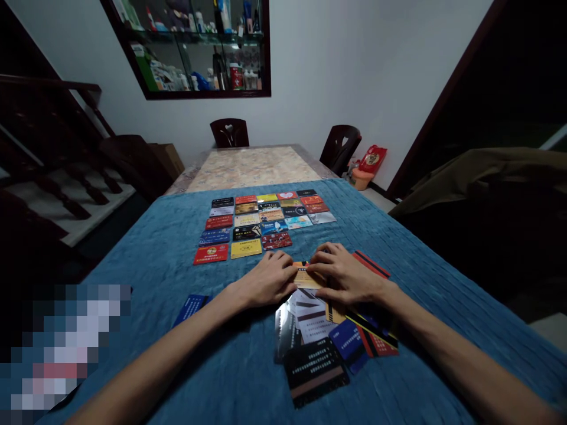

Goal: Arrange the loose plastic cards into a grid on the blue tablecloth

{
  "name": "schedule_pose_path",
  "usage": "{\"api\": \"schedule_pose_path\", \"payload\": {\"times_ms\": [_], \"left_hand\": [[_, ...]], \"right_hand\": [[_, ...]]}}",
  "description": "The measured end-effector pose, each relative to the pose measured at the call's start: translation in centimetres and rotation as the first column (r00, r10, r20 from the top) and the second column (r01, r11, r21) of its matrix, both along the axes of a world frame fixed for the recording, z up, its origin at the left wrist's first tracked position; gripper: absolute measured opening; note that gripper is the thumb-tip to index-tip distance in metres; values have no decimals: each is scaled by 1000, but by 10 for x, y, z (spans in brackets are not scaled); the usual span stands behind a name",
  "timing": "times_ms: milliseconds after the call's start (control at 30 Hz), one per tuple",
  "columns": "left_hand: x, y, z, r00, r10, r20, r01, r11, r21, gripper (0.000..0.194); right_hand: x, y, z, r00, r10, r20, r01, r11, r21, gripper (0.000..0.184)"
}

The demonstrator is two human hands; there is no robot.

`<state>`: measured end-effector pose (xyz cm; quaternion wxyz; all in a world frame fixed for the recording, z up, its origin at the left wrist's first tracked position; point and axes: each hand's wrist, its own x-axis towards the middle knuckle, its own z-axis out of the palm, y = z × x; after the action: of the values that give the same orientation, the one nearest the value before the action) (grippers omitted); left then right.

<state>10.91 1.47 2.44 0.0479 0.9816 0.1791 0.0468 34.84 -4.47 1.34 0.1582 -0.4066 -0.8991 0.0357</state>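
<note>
A yellow-orange card (306,277) with small dark print lies between my two hands. My left hand (271,276) has its fingers curled at the card's left edge. From the other side, my right hand (343,274) bends its fingers over the right part of the card. Below them spreads a loose pile of overlapping cards: a black card (315,369) with a brown stripe, a white-grey card (312,316), a blue card (349,342) and a red card (380,344). A red card with a black stripe (371,264) shows beyond my right hand. My fingertips' exact grip is partly hidden.
Beyond my hands, several cards lie in rows, including a yellow card (246,248) and a red card (211,254). A blue cloth (146,260) covers the near table. A blue card (191,308) lies by my left forearm. A pixelated patch covers the lower left.
</note>
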Motion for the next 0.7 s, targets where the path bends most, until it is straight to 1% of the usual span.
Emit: {"api": "schedule_pose_path", "payload": {"times_ms": [200,367,500,600,700], "left_hand": [[-3,1,4,1000,-11,-3,11,1000,-18,19],[0,0,-1,999,-35,-22,36,997,64,19],[1,0,-2,999,-53,-13,54,992,115,22],[1,2,-1,997,-73,27,70,992,104,26],[-1,7,-1,990,-86,111,79,995,58,28]], "right_hand": [[-2,1,-1,1000,15,-18,-15,1000,-4,27],[-3,1,0,1000,20,-6,-20,1000,14,23],[-1,0,-1,999,23,-26,-23,1000,10,27],[1,2,-5,998,18,-65,-17,1000,26,29],[5,7,-13,995,5,-98,-1,999,43,29]]}}
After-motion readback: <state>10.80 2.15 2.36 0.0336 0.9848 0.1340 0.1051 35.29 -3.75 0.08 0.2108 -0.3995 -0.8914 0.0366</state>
